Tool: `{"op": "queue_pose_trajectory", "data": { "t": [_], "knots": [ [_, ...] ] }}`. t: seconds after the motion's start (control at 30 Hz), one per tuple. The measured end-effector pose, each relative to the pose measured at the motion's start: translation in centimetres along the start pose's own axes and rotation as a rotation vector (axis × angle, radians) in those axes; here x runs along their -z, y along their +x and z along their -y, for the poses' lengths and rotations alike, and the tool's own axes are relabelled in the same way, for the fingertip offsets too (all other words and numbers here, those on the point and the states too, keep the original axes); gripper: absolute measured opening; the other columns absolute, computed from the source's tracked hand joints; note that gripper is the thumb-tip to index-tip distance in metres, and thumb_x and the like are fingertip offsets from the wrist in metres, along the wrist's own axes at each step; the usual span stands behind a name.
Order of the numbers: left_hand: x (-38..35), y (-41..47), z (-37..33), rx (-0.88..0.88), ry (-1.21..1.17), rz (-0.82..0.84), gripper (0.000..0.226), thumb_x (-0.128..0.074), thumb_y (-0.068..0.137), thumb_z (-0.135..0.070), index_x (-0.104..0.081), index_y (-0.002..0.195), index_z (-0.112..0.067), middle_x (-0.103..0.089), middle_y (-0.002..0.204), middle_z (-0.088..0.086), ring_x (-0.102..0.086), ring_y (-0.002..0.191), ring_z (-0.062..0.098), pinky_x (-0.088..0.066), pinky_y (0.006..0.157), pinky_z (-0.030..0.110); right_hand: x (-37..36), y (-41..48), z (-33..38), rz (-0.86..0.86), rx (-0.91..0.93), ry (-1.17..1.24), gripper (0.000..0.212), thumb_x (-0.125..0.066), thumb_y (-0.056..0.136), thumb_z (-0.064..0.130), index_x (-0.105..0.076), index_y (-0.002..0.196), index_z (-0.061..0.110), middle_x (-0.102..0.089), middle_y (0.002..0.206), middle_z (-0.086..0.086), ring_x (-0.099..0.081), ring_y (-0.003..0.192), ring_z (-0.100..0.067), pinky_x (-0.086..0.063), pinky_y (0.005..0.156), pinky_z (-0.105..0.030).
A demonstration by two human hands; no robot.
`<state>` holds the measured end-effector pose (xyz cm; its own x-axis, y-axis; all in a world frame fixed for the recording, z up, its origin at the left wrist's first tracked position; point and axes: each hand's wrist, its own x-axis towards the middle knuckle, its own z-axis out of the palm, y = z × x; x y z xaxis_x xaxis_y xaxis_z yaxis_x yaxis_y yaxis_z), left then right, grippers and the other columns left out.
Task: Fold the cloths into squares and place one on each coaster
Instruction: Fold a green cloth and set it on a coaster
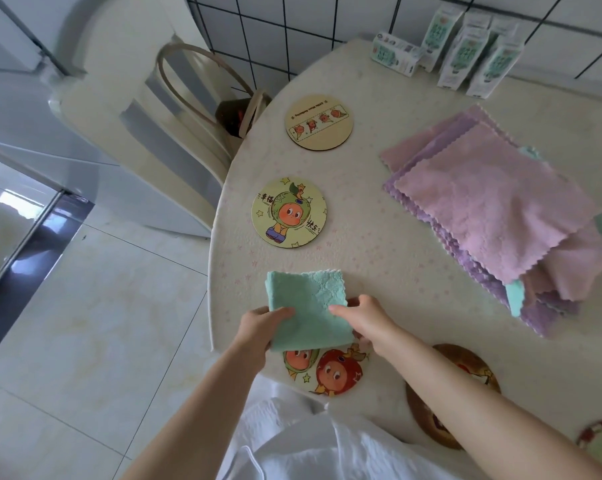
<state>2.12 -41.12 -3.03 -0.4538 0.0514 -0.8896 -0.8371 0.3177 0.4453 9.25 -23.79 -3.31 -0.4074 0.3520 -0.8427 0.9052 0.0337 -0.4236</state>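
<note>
The pale surface (379, 258) carried a tan coaster (318, 124), a cartoon coaster (289, 213) nearer, a heap of pink and purple cloths (493, 209) beside them, and cartons (465, 53) at its far edge.

Characters 幸福 at left and 快乐 at right on round cartoon coaster (289, 212), small lettering on far coaster (318, 124) unreadable, carton (464, 60) labels blurred

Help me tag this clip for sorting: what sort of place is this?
Probably a home kitchen or dining corner: a white tiled wall, a rounded table with a chair beside it, and small cartons standing against the wall.
</note>
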Motion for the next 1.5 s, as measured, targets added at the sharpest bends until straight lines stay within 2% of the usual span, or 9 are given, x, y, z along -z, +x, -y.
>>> {"op": "queue_pose_trajectory", "data": {
  "t": [0.17,0.27,0.43,0.6,0.73,0.97,1.17,1.33,1.5],
  "knots": [
    [1.2,-1.1,-3.5,-0.068,-0.094,0.271,0.033,-0.064,0.084,-0.011,-0.060,0.116,-0.004,-0.067,0.109,0.019,-0.064,0.100,0.033,-0.056,0.075,0.038,1.3,0.2,1.1,0.078,-0.106,0.064,0.051,-0.066,0.077,0.054,-0.057,0.108,0.015,-0.062,0.093,-0.004,-0.054,0.076,-0.018,-0.041,0.061,-0.027],
    [1.7,-1.1,-6.2,-0.046,-0.163,0.417,0.037,-0.063,0.084,-0.010,-0.056,0.119,-0.003,-0.063,0.115,0.019,-0.063,0.105,0.032,-0.057,0.074,0.038,2.1,0.2,2.7,0.252,-0.107,0.261,0.047,-0.070,0.078,0.045,-0.061,0.106,0.008,-0.061,0.085,-0.004,-0.056,0.067,-0.016,-0.046,0.056,-0.024],
    [1.2,0.5,-11.3,-0.060,-0.163,0.520,0.057,-0.073,0.075,-0.018,-0.050,0.124,0.000,-0.055,0.125,0.022,-0.057,0.114,0.035,-0.055,0.079,0.039,4.3,0.7,7.0,0.424,-0.104,0.685,0.036,-0.065,0.087,0.027,-0.058,0.114,0.004,-0.061,0.099,-0.014,-0.060,0.092,-0.028,-0.052,0.081,-0.041],
    [-0.7,3.0,-17.9,-0.135,-0.156,0.541,0.047,-0.067,0.078,-0.012,-0.054,0.120,0.003,-0.063,0.120,0.022,-0.064,0.105,0.032,-0.058,0.075,0.039,6.9,3.6,12.8,0.255,0.027,0.664,0.025,-0.060,0.090,0.016,-0.060,0.114,0.007,-0.062,0.096,-0.011,-0.059,0.085,-0.021,-0.051,0.068,-0.032],
    [-2.8,5.7,-24.2,-0.226,-0.137,0.527,0.035,-0.061,0.086,-0.002,-0.055,0.120,-0.005,-0.065,0.116,0.015,-0.065,0.104,0.030,-0.057,0.081,0.048,9.7,7.3,18.3,0.116,0.141,0.612,0.016,-0.060,0.090,0.015,-0.059,0.107,0.017,-0.065,0.094,-0.006,-0.061,0.085,-0.021,-0.050,0.077,-0.037],
    [-6.4,12.2,-33.2,-0.366,-0.096,0.289,0.023,-0.058,0.092,-0.011,-0.058,0.114,-0.007,-0.065,0.111,0.012,-0.066,0.096,0.027,-0.056,0.079,0.040,13.7,15.3,27.0,-0.118,0.309,0.553,0.014,-0.062,0.087,0.011,-0.058,0.094,0.022,-0.063,0.094,-0.003,-0.062,0.078,-0.019,-0.053,0.081,-0.042],
    [-8.2,17.2,-35.8,-0.437,0.048,0.166,0.018,-0.060,0.091,-0.011,-0.057,0.109,-0.006,-0.066,0.107,0.012,-0.068,0.089,0.028,-0.058,0.063,0.035,15.0,20.6,30.3,-0.208,0.366,0.368,0.034,-0.062,0.087,0.011,-0.058,0.120,0.010,-0.062,0.108,-0.009,-0.062,0.098,-0.027,-0.054,0.088,-0.045],
    [-8.6,20.6,-34.9,-0.416,0.189,-0.031,0.010,-0.068,0.085,-0.013,-0.063,0.091,-0.007,-0.069,0.100,0.016,-0.070,0.080,0.031,-0.060,0.065,0.045,14.3,23.0,29.9,-0.292,0.368,0.129,0.031,-0.064,0.085,0.016,-0.060,0.115,0.010,-0.056,0.085,0.004,-0.058,0.091,-0.022,-0.049,0.078,-0.033],
    [-8.9,20.9,-33.9,-0.518,0.365,-0.180,0.012,-0.071,0.081,-0.022,-0.061,0.074,-0.019,-0.069,0.080,0.007,-0.070,0.071,0.025,-0.060,0.068,0.042,14.0,23.7,29.1,-0.368,0.375,-0.042,0.034,-0.064,0.085,0.023,-0.059,0.117,0.010,-0.061,0.111,-0.007,-0.057,0.104,-0.024,-0.042,0.078,-0.027]
  ]
}}
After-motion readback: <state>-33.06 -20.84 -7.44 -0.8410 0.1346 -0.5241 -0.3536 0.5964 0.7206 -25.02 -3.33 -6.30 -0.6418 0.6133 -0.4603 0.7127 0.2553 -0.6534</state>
